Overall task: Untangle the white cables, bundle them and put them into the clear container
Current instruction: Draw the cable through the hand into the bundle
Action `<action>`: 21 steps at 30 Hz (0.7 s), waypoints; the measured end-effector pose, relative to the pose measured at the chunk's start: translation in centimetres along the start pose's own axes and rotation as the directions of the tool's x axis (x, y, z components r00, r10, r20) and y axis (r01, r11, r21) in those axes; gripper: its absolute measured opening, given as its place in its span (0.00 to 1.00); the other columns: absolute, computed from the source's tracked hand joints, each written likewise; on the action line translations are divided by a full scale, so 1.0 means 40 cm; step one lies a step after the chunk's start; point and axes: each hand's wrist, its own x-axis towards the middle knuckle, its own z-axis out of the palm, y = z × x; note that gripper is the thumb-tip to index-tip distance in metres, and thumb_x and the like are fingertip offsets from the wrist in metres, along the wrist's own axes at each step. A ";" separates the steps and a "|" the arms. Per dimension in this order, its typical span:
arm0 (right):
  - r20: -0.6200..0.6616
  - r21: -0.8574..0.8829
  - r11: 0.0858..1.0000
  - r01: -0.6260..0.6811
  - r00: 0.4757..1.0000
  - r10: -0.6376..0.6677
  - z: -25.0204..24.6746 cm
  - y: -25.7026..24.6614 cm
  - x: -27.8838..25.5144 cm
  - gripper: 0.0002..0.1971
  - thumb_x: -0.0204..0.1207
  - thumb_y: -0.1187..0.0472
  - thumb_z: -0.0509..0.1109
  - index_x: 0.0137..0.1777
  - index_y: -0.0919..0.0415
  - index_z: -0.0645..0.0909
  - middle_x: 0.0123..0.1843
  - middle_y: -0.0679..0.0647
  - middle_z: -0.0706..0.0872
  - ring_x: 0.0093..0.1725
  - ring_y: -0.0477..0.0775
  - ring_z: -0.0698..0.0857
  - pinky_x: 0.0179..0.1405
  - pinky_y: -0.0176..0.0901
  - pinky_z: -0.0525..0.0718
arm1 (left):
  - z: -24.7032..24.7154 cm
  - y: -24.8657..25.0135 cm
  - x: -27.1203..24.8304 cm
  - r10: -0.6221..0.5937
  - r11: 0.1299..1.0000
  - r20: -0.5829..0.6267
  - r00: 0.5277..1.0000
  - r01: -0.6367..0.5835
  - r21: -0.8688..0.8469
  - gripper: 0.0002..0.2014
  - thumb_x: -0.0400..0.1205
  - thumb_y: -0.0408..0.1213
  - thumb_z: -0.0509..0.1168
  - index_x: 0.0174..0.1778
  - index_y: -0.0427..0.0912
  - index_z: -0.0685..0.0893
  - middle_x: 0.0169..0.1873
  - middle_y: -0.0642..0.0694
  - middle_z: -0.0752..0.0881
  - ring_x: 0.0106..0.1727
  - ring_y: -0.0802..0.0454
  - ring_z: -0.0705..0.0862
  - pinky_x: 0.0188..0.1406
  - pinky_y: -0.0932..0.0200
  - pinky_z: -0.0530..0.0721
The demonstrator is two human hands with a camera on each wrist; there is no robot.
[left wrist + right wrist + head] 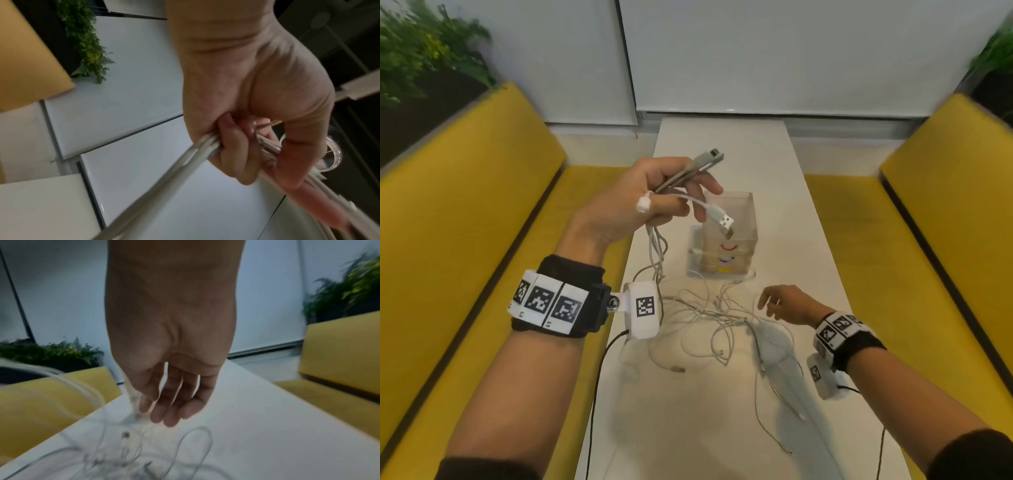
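We see a narrow white table [726,144] running between two yellow benches [482,192], with pale wall panels [791,51] behind it and green plants [421,51] in dark planters above each bench back, under soft even light

Your left hand [640,198] is raised over the table's [808,212] left edge, gripping several cable ends [714,214] whose strands hang down to the tangle of cables [709,318] lying on the table before you. The container [729,233] stands on the table behind that tangle, just right of your left hand. Your right hand [787,305] hovers at the tangle's right side, and benches [482,212] flank the table left and right.
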 end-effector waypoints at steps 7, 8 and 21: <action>-0.047 -0.172 0.977 0.126 0.990 -0.136 0.148 -0.020 0.104 0.12 0.78 0.63 0.70 0.61 0.57 0.85 0.53 0.57 0.84 0.54 0.58 0.83 0.58 0.45 0.79 | 0.001 -0.010 -0.006 0.073 0.991 -0.209 0.975 -0.096 -0.098 0.09 0.79 0.24 0.68 0.51 0.41 0.87 0.34 0.57 0.90 0.19 0.64 0.67 0.17 0.65 0.61; -0.053 -0.185 0.976 0.111 0.991 -0.123 0.166 -0.015 0.118 0.13 0.78 0.63 0.71 0.62 0.57 0.84 0.54 0.57 0.81 0.55 0.58 0.82 0.57 0.45 0.78 | -0.003 -0.011 -0.007 0.082 0.987 -0.237 0.968 -0.112 -0.115 0.09 0.80 0.26 0.69 0.53 0.40 0.86 0.34 0.58 0.89 0.19 0.62 0.65 0.17 0.64 0.59; -0.445 0.314 0.939 0.143 0.896 0.013 0.147 0.017 0.086 0.06 0.72 0.67 0.74 0.39 0.60 0.79 0.39 0.55 0.87 0.38 0.55 0.84 0.39 0.42 0.80 | -0.047 -0.011 -0.039 0.066 0.968 -0.575 0.815 -0.191 -0.160 0.18 0.90 0.48 0.55 0.49 0.46 0.89 0.16 0.49 0.78 0.15 0.52 0.65 0.18 0.49 0.55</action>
